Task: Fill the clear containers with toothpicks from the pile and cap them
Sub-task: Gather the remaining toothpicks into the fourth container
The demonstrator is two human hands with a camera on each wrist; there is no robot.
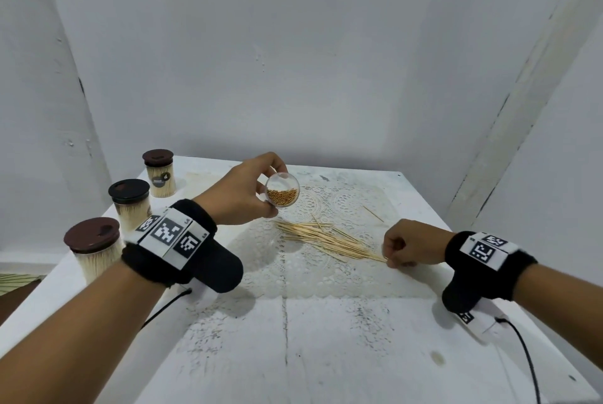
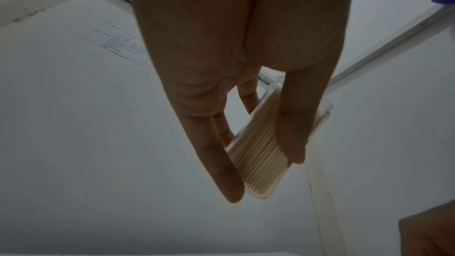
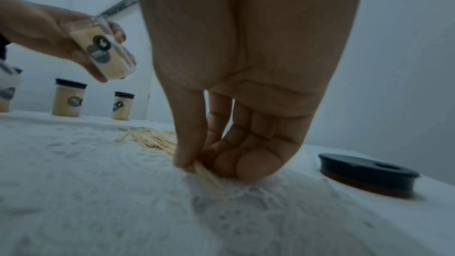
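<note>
My left hand (image 1: 251,188) holds a clear container (image 1: 282,191) above the lace mat, tipped on its side with its open mouth toward me; it is partly filled with toothpicks. The left wrist view shows my fingers (image 2: 221,172) and thumb round the container (image 2: 261,155); the right wrist view shows the container (image 3: 105,54) with its grey label. The toothpick pile (image 1: 329,239) lies on the mat in the middle. My right hand (image 1: 396,250) rests on the table at the pile's right end, pinching several toothpicks (image 3: 204,172) between thumb and fingers. A loose dark cap (image 3: 366,174) lies to its right.
Three capped containers full of toothpicks stand along the table's left edge: one near (image 1: 94,247), one middle (image 1: 130,204), one far (image 1: 160,173). A stray toothpick (image 1: 373,213) lies behind the pile. The white table (image 1: 293,338) ends at walls behind and left.
</note>
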